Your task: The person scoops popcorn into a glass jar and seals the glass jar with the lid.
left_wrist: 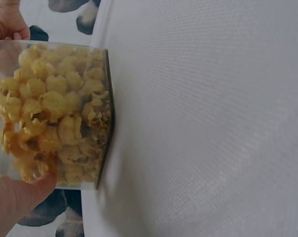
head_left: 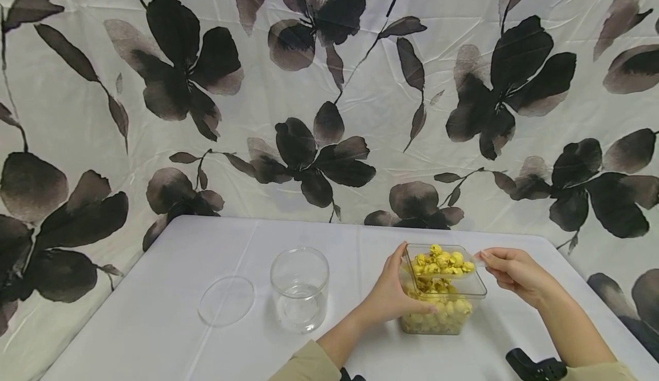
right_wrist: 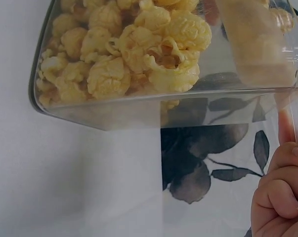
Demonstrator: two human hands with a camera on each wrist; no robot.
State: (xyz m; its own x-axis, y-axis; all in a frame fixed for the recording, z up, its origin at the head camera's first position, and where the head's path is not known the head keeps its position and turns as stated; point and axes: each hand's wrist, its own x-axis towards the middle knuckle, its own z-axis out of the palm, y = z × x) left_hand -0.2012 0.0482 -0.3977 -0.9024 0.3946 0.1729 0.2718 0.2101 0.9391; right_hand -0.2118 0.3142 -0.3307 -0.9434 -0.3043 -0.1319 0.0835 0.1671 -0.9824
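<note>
A clear square-sided container (head_left: 437,324) of yellow popcorn (left_wrist: 55,103) stands on the table at the right. My left hand (head_left: 388,292) holds it from the left, thumb across the near side and fingers at the far left rim. At the right rim, my right hand (head_left: 520,272) pinches the handle of a translucent scoop (right_wrist: 255,47). The scoop sits in the container's mouth, with popcorn heaped on it at rim height. In the right wrist view the curled fingers (right_wrist: 279,197) show beside the container wall; the scoop's full outline is hard to make out.
Left of the container stands a clear round jar (head_left: 300,289) with its top uncovered. Farther left a clear round disc (head_left: 226,301), like a lid, lies flat on the white table (head_left: 154,335). A flower-patterned cloth (head_left: 401,141) hangs behind the table's back edge.
</note>
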